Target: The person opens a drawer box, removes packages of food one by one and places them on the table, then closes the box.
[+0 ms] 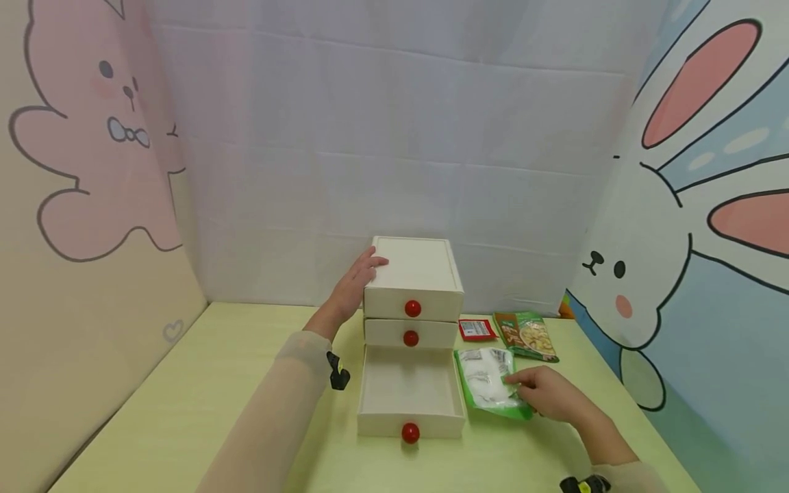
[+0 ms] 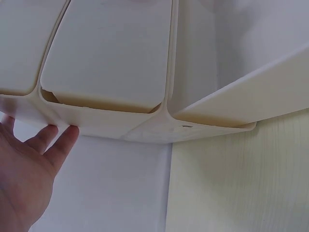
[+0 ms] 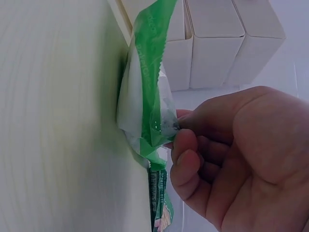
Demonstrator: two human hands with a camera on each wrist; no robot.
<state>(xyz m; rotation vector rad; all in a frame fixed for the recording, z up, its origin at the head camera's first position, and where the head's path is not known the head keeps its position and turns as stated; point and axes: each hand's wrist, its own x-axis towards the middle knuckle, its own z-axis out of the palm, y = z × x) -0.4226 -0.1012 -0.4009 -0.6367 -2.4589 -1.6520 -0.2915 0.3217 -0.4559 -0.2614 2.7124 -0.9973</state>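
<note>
A small white drawer cabinet with red knobs stands against the back; its bottom drawer is pulled out, with nothing seen inside. My left hand rests on the cabinet's upper left edge. In the left wrist view, that hand's extended fingers touch the cabinet's side. On the right, my right hand pinches the near right part of a white and green plastic packet. The right wrist view shows the packet between thumb and fingers, tilted close to the table. Its contents cannot be made out.
Behind the white packet lie a small red packet and a green and brown food packet. The pale yellow-green table is bounded by a bear-printed wall on the left, a rabbit-printed wall on the right and a white cloth behind.
</note>
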